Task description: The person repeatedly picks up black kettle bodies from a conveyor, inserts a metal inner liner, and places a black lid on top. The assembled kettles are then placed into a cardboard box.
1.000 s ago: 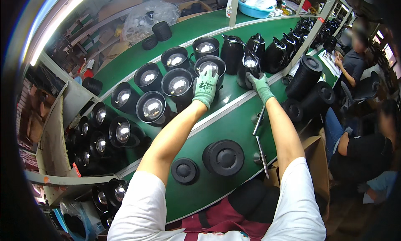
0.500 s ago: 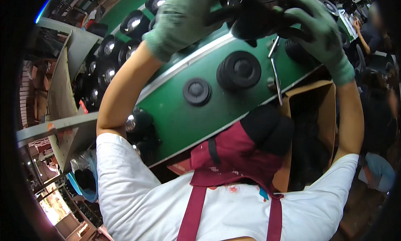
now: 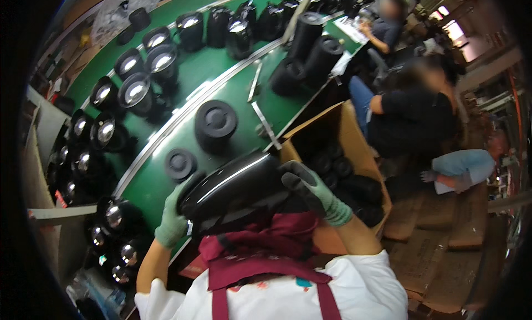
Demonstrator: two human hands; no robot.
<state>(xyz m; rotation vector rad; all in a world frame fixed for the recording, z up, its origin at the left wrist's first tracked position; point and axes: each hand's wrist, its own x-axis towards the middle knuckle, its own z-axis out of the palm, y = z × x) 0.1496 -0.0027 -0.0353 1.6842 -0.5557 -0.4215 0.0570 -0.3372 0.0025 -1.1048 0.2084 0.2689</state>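
Observation:
A glossy black rounded shell [image 3: 238,189] lies sideways over my lap, held between my gloved hands. My left hand [image 3: 178,212], in a green glove with a dark palm, is closed around its left end. At the right end, my right hand [image 3: 313,193] grips with bent fingers and thumb; part of its hold is hidden. Just beyond the shell, on the green work surface [image 3: 160,148], stand a taller stack of black round caps [image 3: 216,123] and a lower black cap stack [image 3: 180,163].
Several black housings with mirror-like tops [image 3: 136,92] line the green belt. Black cylinders [image 3: 321,56] stand farther right. An open cardboard box [image 3: 382,195] holding black parts sits right of me. Co-workers include a person in black [image 3: 415,115]. A metal bar [image 3: 266,126] crosses the table.
Both hands have come down from the far side of the table toward my lap, bringing a black part with them. The view has swung, showing more belt and co-workers.

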